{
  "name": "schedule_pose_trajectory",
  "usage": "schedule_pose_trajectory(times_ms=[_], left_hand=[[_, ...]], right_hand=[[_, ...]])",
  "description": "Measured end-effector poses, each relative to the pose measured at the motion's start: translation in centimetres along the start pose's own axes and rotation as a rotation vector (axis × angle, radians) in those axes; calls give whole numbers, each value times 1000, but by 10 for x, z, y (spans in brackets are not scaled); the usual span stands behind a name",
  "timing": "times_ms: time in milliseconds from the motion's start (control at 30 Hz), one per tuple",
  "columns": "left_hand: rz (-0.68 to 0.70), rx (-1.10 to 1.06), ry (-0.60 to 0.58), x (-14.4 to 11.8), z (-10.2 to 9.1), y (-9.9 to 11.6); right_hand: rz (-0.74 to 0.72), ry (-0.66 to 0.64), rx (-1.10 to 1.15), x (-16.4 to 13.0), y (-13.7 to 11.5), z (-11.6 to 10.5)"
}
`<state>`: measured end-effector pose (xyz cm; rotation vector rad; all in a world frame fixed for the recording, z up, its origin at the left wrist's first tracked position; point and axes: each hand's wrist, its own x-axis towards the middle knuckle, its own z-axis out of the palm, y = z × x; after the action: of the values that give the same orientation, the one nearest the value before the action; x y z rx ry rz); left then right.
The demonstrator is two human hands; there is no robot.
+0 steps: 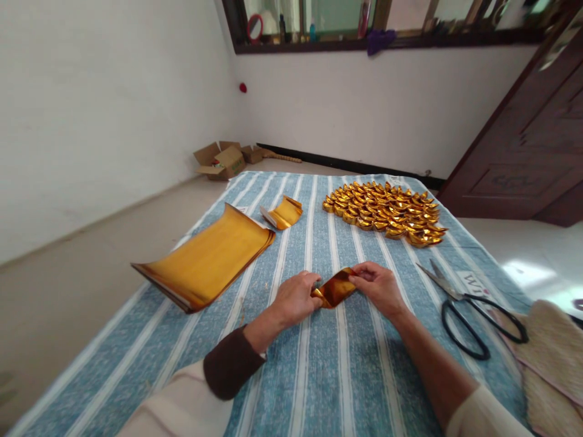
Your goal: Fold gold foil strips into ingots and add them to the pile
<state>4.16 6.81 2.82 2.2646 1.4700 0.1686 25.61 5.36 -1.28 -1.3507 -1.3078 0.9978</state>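
Observation:
Between my two hands is a small piece of shiny gold foil paper (337,287), partly curled at its left end. My left hand (295,298) pinches that left end, with the thumb and fingers closed on it. On the opposite end, my right hand (378,287) grips the upper right edge between thumb and fingertips. Left of my hands lies a stack of large gold foil sheets (212,252) with curling edges. Beyond it sits a smaller stack of gold foil paper (285,212). Several folded gold paper ingots (382,209) stand in close rows at the back right.
Black-handled scissors (455,294) lie with blades apart at the right of the striped tablecloth (273,388). A beige cloth (553,358) rests at the right edge. Past the table, an open cardboard box (223,161) stands on the floor near a dark wooden door (523,133).

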Motion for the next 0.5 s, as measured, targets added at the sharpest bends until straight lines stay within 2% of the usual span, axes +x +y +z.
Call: schedule_pose_trajectory(times_ms=[200, 333, 500], left_hand=[[22, -193, -102, 5, 3, -8], [43, -212, -129, 8, -4, -15], [172, -62, -113, 16, -30, -23]], right_hand=[[116, -49, 378, 0, -9, -2], [164, -106, 404, 0, -12, -4], [196, -212, 401, -7, -12, 0]])
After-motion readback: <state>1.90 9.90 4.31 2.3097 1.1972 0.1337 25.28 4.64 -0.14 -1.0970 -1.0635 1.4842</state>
